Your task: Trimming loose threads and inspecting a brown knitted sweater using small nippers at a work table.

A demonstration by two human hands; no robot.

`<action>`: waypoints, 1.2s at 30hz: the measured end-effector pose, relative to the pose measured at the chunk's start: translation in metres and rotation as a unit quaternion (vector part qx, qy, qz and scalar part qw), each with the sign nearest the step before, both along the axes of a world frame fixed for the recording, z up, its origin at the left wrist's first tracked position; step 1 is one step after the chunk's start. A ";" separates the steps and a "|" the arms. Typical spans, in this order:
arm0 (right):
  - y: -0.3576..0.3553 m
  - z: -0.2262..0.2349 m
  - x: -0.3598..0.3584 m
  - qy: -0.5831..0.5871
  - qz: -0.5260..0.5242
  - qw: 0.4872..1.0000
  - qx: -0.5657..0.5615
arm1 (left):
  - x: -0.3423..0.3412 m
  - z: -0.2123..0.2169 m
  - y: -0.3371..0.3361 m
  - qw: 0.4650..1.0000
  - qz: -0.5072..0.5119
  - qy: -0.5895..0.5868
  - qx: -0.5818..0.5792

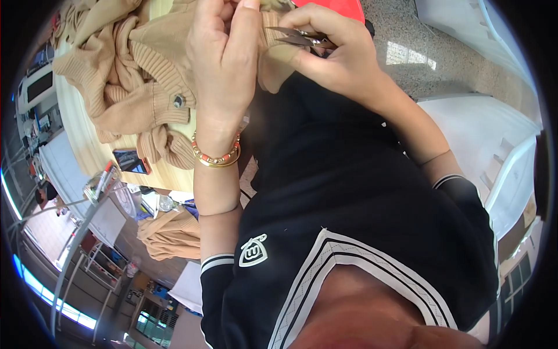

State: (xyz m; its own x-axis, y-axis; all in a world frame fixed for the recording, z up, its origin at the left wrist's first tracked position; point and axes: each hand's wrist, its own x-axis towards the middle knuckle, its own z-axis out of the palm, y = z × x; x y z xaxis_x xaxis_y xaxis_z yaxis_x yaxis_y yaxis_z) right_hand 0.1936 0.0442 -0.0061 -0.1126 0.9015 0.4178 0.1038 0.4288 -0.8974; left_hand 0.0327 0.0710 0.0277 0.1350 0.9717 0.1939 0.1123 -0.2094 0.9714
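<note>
A tan knitted garment (145, 64) lies bunched over the table and trails toward my lap, with ribbed bands and a dark round button or badge on one of them. My left hand (224, 52), with a bracelet at the wrist, is closed in a pinch on the garment at the upper edge of the head view; its fingertips are partly cut off. Close to its right, my right hand (343, 55) grips small metal thread snips (299, 38). Their blades point left, slightly apart, over a ribbed edge of the garment. The right thumb also presses against the knit.
On the pale wooden table (87, 142) lies a dark phone (132, 161) near the edge. More tan knitwear (171, 232) sits lower, beyond that edge. A red object (340, 9) shows at the top. White plastic chairs (465, 116) stand to the right on the speckled floor (401, 49).
</note>
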 end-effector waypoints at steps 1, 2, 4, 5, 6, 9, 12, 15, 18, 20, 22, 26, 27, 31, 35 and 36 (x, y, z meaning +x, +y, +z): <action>0.000 0.000 0.005 -0.017 0.036 0.997 -0.067 | 0.000 0.001 0.004 1.000 -0.010 0.004 -0.003; 0.001 0.003 0.011 0.019 0.063 0.987 -0.144 | -0.001 0.004 0.007 0.998 -0.047 0.038 -0.028; 0.005 0.014 0.028 0.303 0.159 0.897 -0.281 | 0.001 0.017 0.009 0.986 -0.091 0.115 -0.084; 0.010 0.020 0.043 0.319 0.172 0.837 -0.409 | 0.001 0.023 0.009 0.980 -0.135 0.098 -0.108; 0.013 0.016 0.045 0.385 0.168 0.786 -0.454 | 0.000 0.026 0.010 0.972 -0.178 0.081 -0.132; 0.015 0.005 0.061 0.389 0.193 0.776 -0.457 | 0.017 0.036 0.001 0.957 -0.168 0.023 -0.235; 0.013 -0.001 0.067 0.391 0.190 0.779 -0.452 | 0.017 0.031 0.005 0.943 -0.191 0.035 -0.270; 0.012 -0.003 0.073 0.380 0.175 0.773 -0.476 | 0.024 0.025 0.003 0.949 -0.153 0.039 -0.273; 0.010 0.002 0.076 0.220 0.123 0.883 -0.396 | 0.029 0.019 0.008 0.951 -0.161 0.003 -0.266; 0.015 -0.018 0.069 0.273 0.179 0.939 -0.108 | 0.028 0.013 0.011 0.962 -0.174 0.044 -0.208; 0.004 -0.007 0.081 0.211 0.111 0.916 -0.323 | 0.031 0.012 0.010 0.962 -0.173 0.049 -0.205; 0.003 0.004 0.080 0.078 0.066 0.970 -0.220 | 0.039 0.013 0.008 0.969 -0.142 0.062 -0.194; 0.002 0.006 0.078 0.025 0.011 0.991 -0.135 | 0.039 0.011 0.009 0.969 -0.143 0.060 -0.194; 0.000 0.019 0.077 -0.055 -0.043 0.995 0.067 | 0.038 0.008 0.011 0.972 -0.143 0.047 -0.183; -0.007 0.014 0.080 -0.181 -0.062 0.979 0.072 | 0.041 0.008 0.010 0.972 -0.149 0.053 -0.174; -0.008 0.013 0.079 -0.183 -0.061 0.979 0.072 | 0.046 -0.004 0.012 0.972 -0.148 0.051 -0.174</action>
State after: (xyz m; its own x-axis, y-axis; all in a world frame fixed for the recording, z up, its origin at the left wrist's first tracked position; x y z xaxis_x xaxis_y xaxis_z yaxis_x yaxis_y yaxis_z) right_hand 0.2730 0.0367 0.0072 -0.1737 0.8526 0.4929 0.4656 0.5122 -0.7217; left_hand 0.0790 0.0834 0.0234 0.4207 0.8916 -0.1678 0.1964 0.0910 0.9763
